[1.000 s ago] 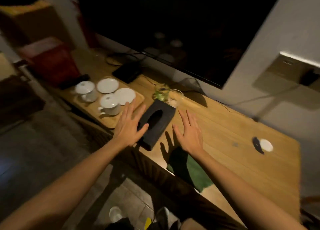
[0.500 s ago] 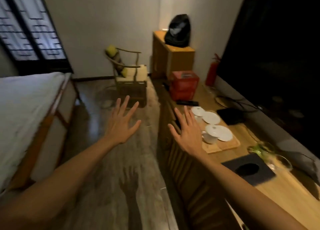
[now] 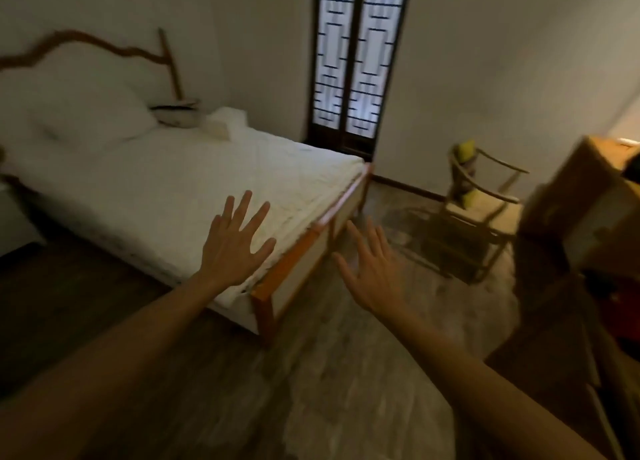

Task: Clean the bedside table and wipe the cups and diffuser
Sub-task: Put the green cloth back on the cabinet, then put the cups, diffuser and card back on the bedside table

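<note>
Hands, two, bare, both held out in the air with fingers straight and spread, grasping nothing. Left hand (image 3: 232, 248) is seen against the foot corner of the bed (image 3: 166, 189), above the white mattress edge; contact with the mattress cannot be told. Right hand (image 3: 372, 272) hangs over the wooden floor (image 3: 311, 373) just right of that same corner, apart from the bed frame. Bed: white cover, orange-brown wooden frame, white pillow (image 3: 93, 120) at the far head end, curved dark headboard outline on the wall behind it. Lattice window (image 3: 356, 58), tall and dark-framed, stands beyond the bed's far right corner. Wooden armchair (image 3: 481, 210) with yellow-green cushions sits well right of the bed, near the wall. Wooden cabinet (image 3: 581, 196), blurred, stands further right of the bed at the picture's edge. Bedside table, cups and diffuser: none can be made out in this view; a pale shape left of the bed's head end is too cropped to identify.
</note>
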Demonstrator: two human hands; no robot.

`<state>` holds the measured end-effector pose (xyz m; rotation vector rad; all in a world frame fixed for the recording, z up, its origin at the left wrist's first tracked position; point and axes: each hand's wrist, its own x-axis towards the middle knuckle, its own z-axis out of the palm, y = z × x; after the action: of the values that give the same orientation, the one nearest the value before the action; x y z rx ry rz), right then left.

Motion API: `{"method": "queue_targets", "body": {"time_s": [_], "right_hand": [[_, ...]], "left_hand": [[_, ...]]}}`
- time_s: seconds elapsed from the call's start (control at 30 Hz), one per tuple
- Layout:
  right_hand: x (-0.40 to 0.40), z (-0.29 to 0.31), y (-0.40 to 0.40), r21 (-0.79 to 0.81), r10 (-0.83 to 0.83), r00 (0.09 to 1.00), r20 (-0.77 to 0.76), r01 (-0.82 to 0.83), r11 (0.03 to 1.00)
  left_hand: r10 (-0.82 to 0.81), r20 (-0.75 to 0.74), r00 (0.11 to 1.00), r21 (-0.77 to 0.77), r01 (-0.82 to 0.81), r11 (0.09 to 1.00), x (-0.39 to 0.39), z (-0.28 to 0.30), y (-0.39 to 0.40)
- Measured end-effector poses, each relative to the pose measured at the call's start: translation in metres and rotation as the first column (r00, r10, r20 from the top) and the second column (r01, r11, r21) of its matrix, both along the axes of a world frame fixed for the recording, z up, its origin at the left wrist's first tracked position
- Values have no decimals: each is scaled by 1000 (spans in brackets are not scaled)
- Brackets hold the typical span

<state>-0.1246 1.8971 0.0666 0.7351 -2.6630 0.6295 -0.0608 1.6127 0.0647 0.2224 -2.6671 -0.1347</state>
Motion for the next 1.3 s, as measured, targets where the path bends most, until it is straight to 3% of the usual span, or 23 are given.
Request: {"method": "queue_targets", "body": {"time_s": [0.27, 0.47, 0.57, 1.0, 1.3], "right_hand": [[-46, -18, -236, 7, 327, 945, -13, -327, 945], [-88, -22, -399, 61, 516, 857, -3, -515, 855], [-108, -20, -468, 121, 636, 770, -52, -627, 769], [-111, -63, -737, 174, 850, 525, 53, -842, 510], [-101, -82, -955, 212, 883, 449, 134, -884, 417]], "left_hand": [[413, 7, 911, -5, -413, 911, 59, -11, -178], [643, 34, 765, 34, -644, 764, 55, -14, -285], [722, 14, 692, 60, -721, 690, 49, -17, -327], [897, 121, 425, 32, -905, 424, 83, -81, -510], [923, 162, 348, 92, -937, 337, 85, -99, -703]]}}
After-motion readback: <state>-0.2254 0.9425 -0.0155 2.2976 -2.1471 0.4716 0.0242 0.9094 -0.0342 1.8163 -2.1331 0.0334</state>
